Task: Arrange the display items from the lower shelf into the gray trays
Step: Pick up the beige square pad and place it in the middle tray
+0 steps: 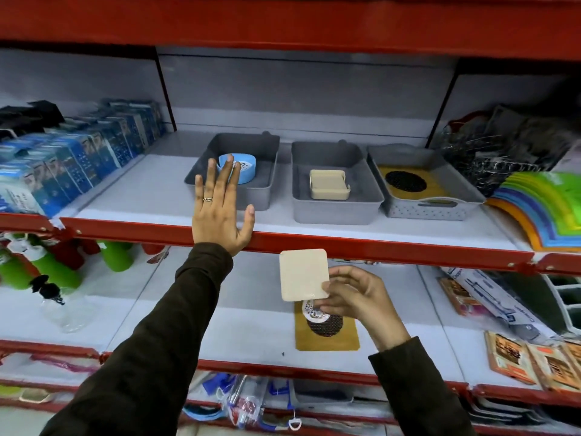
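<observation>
Three gray trays stand on the upper shelf: the left tray (265,146) holds a blue round strainer (246,171), the middle tray (333,209) a cream square dish (328,184), the right tray (430,210) a gold card with a black mesh disc (405,181). My left hand (220,212) is open, fingers spread, hovering before the left tray above the red shelf edge. My right hand (355,297) holds a cream square item (303,275) upright, together with a small round strainer (314,311) under the fingers, above the lower shelf. A gold card with mesh (327,335) lies there.
Blue boxes (72,165) fill the upper shelf's left side, wire baskets (490,152) and coloured mats (540,209) its right. The lower shelf has green bottles (56,269) at left and packaged goods (490,303) at right. Red shelf rails (314,242) run across.
</observation>
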